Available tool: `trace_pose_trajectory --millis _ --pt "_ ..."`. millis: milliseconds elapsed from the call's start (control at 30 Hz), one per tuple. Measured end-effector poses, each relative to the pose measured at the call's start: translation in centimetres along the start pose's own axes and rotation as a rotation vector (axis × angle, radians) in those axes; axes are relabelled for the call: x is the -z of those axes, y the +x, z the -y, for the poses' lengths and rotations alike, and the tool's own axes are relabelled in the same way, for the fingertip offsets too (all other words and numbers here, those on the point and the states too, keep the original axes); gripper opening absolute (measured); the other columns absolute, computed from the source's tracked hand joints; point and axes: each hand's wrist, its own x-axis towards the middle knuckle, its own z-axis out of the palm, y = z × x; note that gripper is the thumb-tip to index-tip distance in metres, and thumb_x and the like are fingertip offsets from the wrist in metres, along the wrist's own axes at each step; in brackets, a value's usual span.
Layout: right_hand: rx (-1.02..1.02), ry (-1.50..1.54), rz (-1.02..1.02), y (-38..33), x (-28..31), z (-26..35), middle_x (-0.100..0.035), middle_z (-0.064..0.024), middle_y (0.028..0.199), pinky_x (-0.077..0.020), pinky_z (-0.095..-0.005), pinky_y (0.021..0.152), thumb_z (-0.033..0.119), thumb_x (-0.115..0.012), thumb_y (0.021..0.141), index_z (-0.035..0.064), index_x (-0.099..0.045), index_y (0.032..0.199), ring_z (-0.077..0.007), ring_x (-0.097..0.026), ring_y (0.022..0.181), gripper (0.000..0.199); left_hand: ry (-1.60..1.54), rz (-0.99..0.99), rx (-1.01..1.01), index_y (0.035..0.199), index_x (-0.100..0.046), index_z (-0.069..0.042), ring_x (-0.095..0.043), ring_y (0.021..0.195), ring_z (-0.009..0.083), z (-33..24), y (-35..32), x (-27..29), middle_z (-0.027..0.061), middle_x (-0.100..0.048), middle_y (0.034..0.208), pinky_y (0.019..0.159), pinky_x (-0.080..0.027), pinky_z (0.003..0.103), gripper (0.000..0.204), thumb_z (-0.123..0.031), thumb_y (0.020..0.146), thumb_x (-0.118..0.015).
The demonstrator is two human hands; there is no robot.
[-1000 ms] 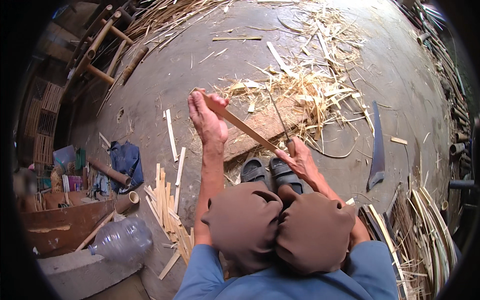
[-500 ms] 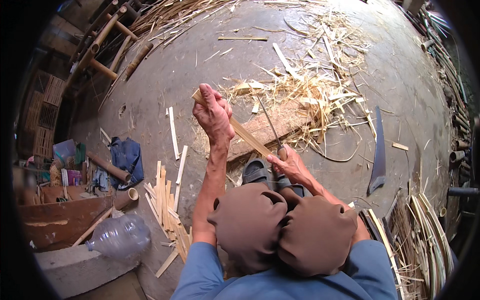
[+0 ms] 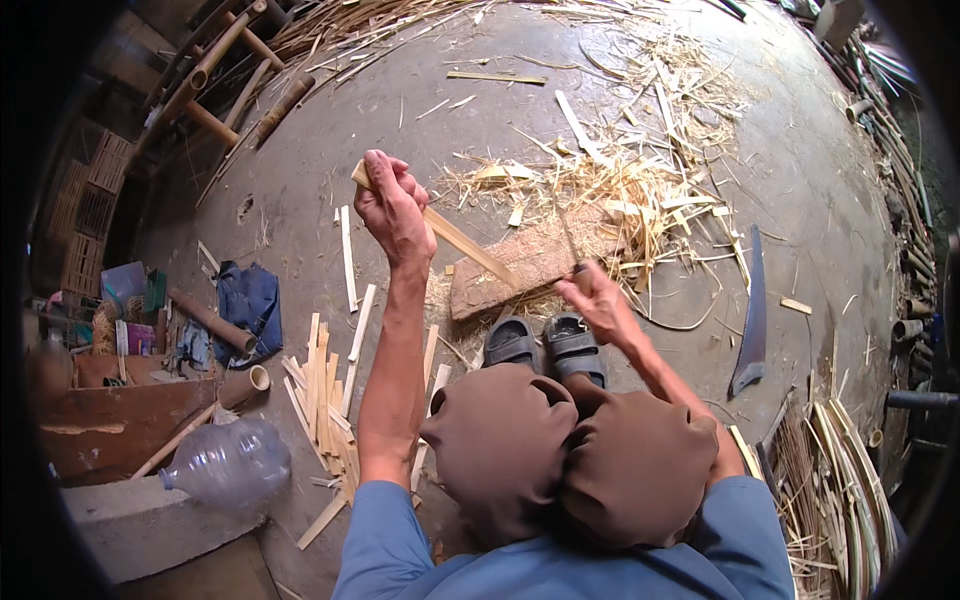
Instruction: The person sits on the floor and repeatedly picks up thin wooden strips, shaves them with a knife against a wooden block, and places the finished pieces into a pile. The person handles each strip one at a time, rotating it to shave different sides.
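Note:
My left hand [image 3: 395, 215] is closed round the upper part of a flat bamboo strip [image 3: 465, 245], its thumb up along it. The strip slants down to the right, its lower end over a rough wooden board [image 3: 480, 292] on the floor. To the right of that end, my right hand [image 3: 600, 308] grips the handle of a knife [image 3: 570, 235]. The narrow blade points away from me and looks blurred. My right fingers are apart from the strip.
Shavings [image 3: 640, 190] heap on and beyond the board. A saw [image 3: 754, 310] lies at the right, near bundled strips [image 3: 850, 470]. Cut strips [image 3: 325, 400], a plastic bottle [image 3: 230, 462] and blue cloth [image 3: 250, 310] lie at the left. My sandalled feet [image 3: 575, 345] are close to the board.
My left hand has moved left with the bamboo strip. My right hand, earlier at the strip's lower end, has shifted right and away from it with the knife.

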Motion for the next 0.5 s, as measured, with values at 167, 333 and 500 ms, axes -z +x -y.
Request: trace_pose_trajectory --millis 167,333,500 --pt "-0.143 0.079 -0.002 -2.6 2.7 4.5 -0.056 -0.0043 0.065 -0.0469 -0.0305 0.048 0.037 -0.057 0.099 0.0005 -0.057 0.104 -0.0119 -0.055 0.056 0.037 0.194 0.07 -0.072 0.087 -0.056 -0.008 -0.036 0.056 0.0047 5.2 -2.4 1.6 -0.0057 -0.042 0.066 0.049 -0.032 0.021 0.044 -0.047 0.103 -0.048" --pt "-0.091 0.226 0.023 -5.7 3.5 8.6 -0.051 -0.0024 0.067 -0.0428 -0.0271 0.047 0.033 -0.046 0.105 0.0022 -0.045 0.135 -0.0094 -0.05 0.051 0.043 0.098 0.305 -0.163 0.103 -0.057 -0.005 -0.047 0.075 0.0117 6.1 -5.4 -1.2 0.0013 -0.052 0.087 0.068 -0.042 0.027 0.035 -0.037 0.104 -0.044" --pt "-0.022 0.211 0.056 -6.5 4.1 13.5 -0.053 -0.0034 0.07 -0.0443 -0.0273 0.047 0.029 -0.039 0.107 0.0051 -0.033 0.149 -0.0104 -0.053 0.052 0.048 0.135 0.407 -0.253 0.116 -0.052 -0.005 -0.056 0.082 0.0113 7.1 -7.3 -1.2 0.0025 -0.059 0.091 0.074 -0.047 0.027 0.017 -0.018 0.104 -0.052"
